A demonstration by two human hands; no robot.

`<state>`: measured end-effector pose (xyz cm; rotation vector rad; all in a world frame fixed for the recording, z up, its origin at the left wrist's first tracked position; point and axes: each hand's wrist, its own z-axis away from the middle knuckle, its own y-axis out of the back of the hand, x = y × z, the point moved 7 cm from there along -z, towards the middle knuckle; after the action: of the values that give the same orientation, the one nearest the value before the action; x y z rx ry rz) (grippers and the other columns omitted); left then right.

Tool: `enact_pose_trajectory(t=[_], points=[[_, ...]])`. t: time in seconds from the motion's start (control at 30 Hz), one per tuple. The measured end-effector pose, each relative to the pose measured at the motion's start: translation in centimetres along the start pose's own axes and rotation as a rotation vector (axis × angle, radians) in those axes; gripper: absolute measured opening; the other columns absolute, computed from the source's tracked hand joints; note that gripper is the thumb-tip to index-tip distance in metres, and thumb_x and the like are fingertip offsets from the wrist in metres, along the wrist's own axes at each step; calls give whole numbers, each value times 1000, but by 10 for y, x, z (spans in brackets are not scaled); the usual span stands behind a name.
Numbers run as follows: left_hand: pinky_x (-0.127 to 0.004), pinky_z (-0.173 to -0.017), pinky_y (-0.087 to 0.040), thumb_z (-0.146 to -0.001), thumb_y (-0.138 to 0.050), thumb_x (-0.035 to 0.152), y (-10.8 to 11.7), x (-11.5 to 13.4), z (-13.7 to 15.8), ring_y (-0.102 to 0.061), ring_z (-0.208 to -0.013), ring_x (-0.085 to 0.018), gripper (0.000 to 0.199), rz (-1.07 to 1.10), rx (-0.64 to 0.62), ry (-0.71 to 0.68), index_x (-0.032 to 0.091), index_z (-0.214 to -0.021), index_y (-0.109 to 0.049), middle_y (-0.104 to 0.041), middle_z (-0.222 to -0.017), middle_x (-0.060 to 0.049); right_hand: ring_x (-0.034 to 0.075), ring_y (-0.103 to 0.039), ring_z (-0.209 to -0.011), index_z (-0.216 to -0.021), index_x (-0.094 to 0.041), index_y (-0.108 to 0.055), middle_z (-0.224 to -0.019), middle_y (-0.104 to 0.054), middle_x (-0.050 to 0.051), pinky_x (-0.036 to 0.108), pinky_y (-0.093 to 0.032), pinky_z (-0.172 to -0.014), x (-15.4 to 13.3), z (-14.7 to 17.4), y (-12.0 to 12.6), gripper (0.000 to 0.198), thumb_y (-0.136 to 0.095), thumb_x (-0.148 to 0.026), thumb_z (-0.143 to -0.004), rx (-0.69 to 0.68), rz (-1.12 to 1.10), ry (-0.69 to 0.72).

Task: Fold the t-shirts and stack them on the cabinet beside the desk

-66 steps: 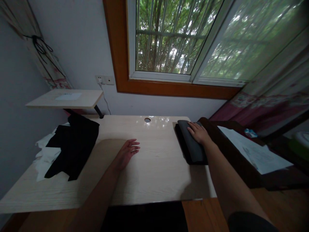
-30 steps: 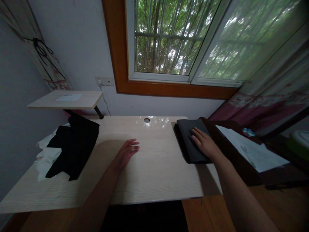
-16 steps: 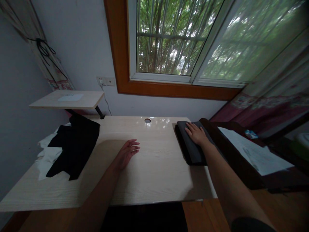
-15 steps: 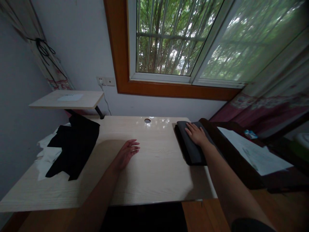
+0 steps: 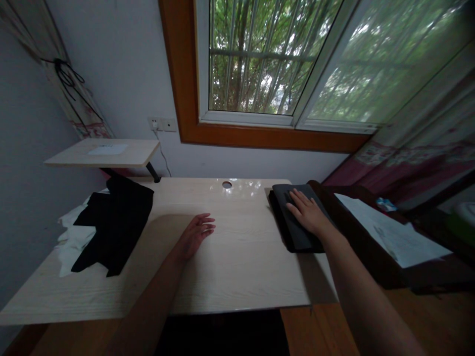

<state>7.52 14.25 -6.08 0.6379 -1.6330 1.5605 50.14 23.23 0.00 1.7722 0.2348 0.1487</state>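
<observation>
My right hand lies flat, fingers stretched out, on top of a dark grey and black folded bundle at the desk's right side. It looks like folded cloth, though its exact kind is unclear. My left hand is over the middle of the pale wooden desk, its fingers loosely curved and apart with nothing between them. To its left lies a heap of black cloth, probably clothing, with white cloth partly beneath it.
A small raised shelf holding a paper slip stands at the back left. Behind the desk are a wall socket and a window. At the right, a dark brown piece of furniture bears a large paper sheet.
My right hand has slid a little to the right and toward me across the top of the bundle. My left hand and the cloth heap stay in place.
</observation>
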Motion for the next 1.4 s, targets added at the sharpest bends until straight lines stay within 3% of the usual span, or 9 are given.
enact_pose_trajectory(t=[0.27, 0.6, 0.9, 1.07, 1.23, 1.4], points=[[-40, -99, -47, -79, -76, 23, 1, -1, 0, -67, -103, -20, 42, -4, 2, 2, 23, -120, -67, -69, -119, -8, 30, -25, -153, -160, -25, -28, -166, -28, 10, 60, -28, -120, -4, 18, -23, 66, -23, -56, -103, -24, 34, -22], [-38, -99, -48, -80, -74, 21, 2, -2, 0, -66, -104, -19, 40, -15, -5, -11, 23, -120, -67, -68, -119, -7, 30, -26, -153, -158, -24, -31, -165, -30, 9, 60, -30, -119, 9, 32, 2, 65, -23, -57, -103, 10, 1, -81], [-38, -98, -48, -81, -74, 21, 1, -1, 0, -66, -104, -20, 40, -20, -11, -19, 23, -120, -66, -68, -120, -8, 29, -29, -152, -157, -22, -35, -164, -31, 11, 60, -28, -120, 10, 50, -18, 67, -22, -57, -102, -22, 79, -83], [-38, -98, -48, -80, -75, 22, 0, 0, 1, -66, -103, -20, 41, -18, -5, -8, 23, -120, -66, -68, -119, -8, 29, -30, -152, -156, -22, -37, -163, -34, 11, 60, -29, -119, 15, 39, -7, 66, -21, -57, -103, -51, 2, -123], [-37, -96, -49, -79, -75, 22, -3, 2, 1, -66, -102, -19, 41, -17, -3, -11, 23, -119, -67, -68, -118, -7, 29, -27, -153, -156, -18, -36, -165, -30, 12, 59, -27, -121, 17, 5, 6, 66, -23, -56, -103, -2, -10, -93], [-38, -96, -49, -78, -77, 21, -3, 3, 2, -66, -101, -19, 41, -15, 10, -8, 23, -118, -67, -68, -118, -7, 29, -25, -153, -158, -19, -34, -166, -28, 11, 58, -25, -122, 15, -23, -11, 66, -24, -55, -103, 1, 19, -98]])
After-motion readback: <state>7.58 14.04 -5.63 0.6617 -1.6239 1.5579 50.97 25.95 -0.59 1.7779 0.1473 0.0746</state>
